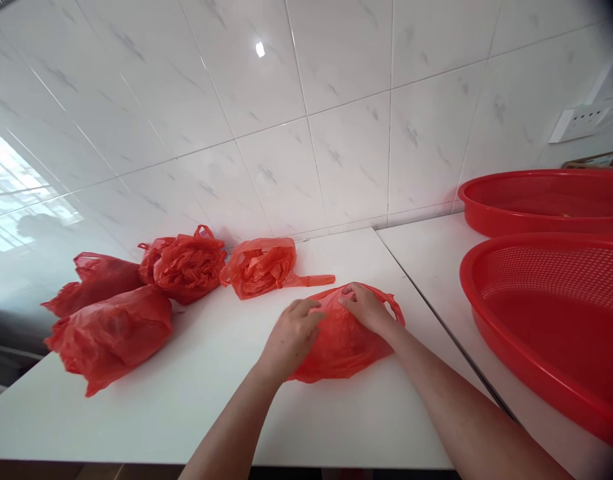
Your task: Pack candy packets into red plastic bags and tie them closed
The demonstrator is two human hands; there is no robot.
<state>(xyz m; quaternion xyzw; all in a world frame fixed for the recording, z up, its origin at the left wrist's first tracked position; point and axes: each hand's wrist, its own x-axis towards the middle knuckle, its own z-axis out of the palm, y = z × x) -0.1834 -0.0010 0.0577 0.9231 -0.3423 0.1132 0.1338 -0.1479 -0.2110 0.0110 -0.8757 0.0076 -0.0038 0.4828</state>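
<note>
A filled red plastic bag (342,343) lies on the white table (196,400) in front of me. My left hand (291,337) rests on its left side with fingers curled onto the plastic. My right hand (367,308) lies on the bag's top near the handles, fingers pressed on the plastic. Both hands touch this bag; whether they grip it or only press it is unclear.
Several other filled red bags sit to the left: one near the edge (111,333), one behind it (94,280), two by the wall (189,265) (261,265). Two red perforated baskets (551,320) (544,199) stand on the right table. A tiled wall is behind.
</note>
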